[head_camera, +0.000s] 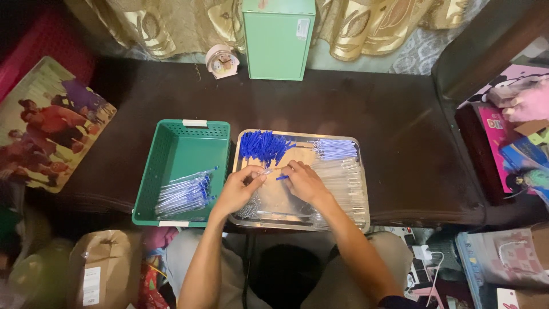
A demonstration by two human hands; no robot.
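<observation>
Dark table (372, 114) | left hand (239, 189) pinches clear pen barrel (265, 171), right hand (304, 182) grips blue cap (282, 177) – both over metal tray (297, 220) | risk: cap slips from fingertips – drops among loose parts.

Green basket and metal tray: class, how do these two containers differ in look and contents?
The green basket is plastic with perforated walls; the metal tray is shiny and shallow. The green basket holds one pile of assembled pens; the metal tray holds sorted parts: blue caps, refills, clear barrels. Both hands work over the tray only. Both are rectangular, side by side on the dark table.
</observation>
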